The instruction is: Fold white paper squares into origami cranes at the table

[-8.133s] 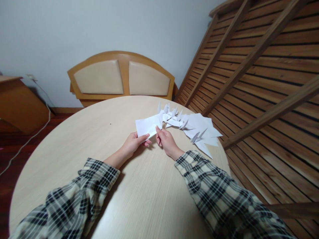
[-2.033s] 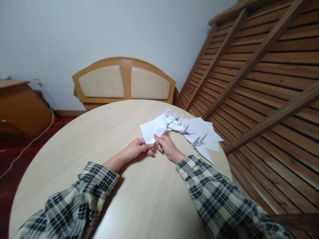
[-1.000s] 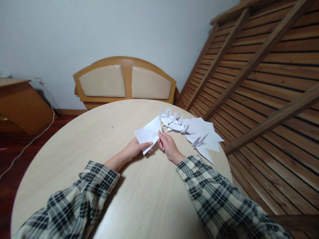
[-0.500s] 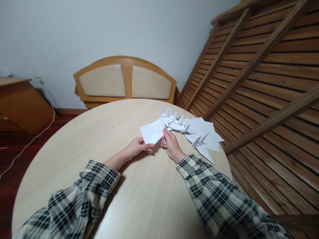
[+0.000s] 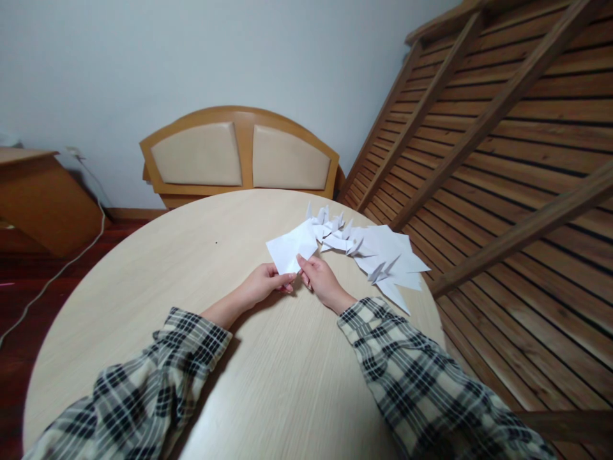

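Note:
A white sheet of paper (image 5: 290,246) with faint creases is held just above the round table (image 5: 158,275). My left hand (image 5: 268,281) pinches its near edge, thumb on top. Close beside it, my right hand (image 5: 320,278) grips the same near edge between thumb and fingers. Beyond the right hand, several folded paper cranes (image 5: 335,225) stand clustered, and the sheet's far right corner comes close to them. Another folded crane (image 5: 382,271) sits on a pile of flat white sheets (image 5: 400,254) at the right.
A wooden headboard (image 5: 246,153) with two cream panels stands behind the table against the wall. On the right leans a large slatted wooden frame (image 5: 483,166). A wooden desk (image 5: 43,191) and a white cable (image 5: 71,259) are at the left.
My right hand has slid left and nearer along the paper's edge, closer to my left hand. The paper's right corner, earlier under the right fingers, now shows. My left hand has stayed in place.

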Demonstrator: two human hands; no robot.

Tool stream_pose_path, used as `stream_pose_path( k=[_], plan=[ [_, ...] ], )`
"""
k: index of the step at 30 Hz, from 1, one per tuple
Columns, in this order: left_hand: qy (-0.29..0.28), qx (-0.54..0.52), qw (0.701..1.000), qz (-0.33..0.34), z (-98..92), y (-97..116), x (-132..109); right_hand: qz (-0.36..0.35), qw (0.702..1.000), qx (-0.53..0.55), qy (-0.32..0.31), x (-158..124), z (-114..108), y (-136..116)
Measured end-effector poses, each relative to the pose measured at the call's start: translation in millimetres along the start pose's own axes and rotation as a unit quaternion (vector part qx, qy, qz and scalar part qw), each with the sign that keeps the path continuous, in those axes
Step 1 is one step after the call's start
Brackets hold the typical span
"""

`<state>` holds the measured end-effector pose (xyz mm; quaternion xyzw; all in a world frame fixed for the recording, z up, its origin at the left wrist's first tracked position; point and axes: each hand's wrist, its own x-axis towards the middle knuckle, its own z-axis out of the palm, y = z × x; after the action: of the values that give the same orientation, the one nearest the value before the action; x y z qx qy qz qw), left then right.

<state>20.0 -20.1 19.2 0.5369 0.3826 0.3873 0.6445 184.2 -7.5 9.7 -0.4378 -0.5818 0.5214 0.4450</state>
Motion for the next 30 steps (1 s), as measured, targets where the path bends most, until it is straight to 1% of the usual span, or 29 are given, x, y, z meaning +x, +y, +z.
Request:
stream_pose_path(
  k=[4, 9, 12, 15, 19, 24, 30],
  plan=[
    [-0.011, 0.018, 1.0, -0.006, -0.1, 0.7, -0.9, -0.009, 1.0, 0.014, 0.019, 0.5, 0.9, -0.7],
    [-0.042, 0.024, 0.999, 0.002, -1.9, 1.2, -2.5, 0.004, 0.998, 0.068, 0.016, 2.2, 0.6, -0.2],
    [-0.049, 0.029, 0.998, 0.016, -2.0, 1.1, -2.4, 0.006, 0.998, 0.059, 0.023, 1.8, -0.1, -0.3],
    [-0.036, 0.039, 0.998, 0.03, -2.4, -1.0, -0.9, 0.001, 0.999, 0.039, 0.015, 0.9, -0.8, -0.8],
    [-0.016, 0.047, 0.998, 0.037, -3.2, -4.9, 1.0, -0.01, 1.0, 0.013, -0.025, 0.5, -0.8, -1.8],
    [-0.005, 0.074, 0.996, 0.041, -3.1, -5.2, 0.2, -0.028, 0.999, 0.024, -0.019, 1.7, -0.3, -1.7],
    [-0.049, 0.098, 0.992, 0.06, -3.6, -4.2, -1.9, -0.003, 0.998, 0.069, -0.007, 4.7, -3.6, 1.0]
  ],
)
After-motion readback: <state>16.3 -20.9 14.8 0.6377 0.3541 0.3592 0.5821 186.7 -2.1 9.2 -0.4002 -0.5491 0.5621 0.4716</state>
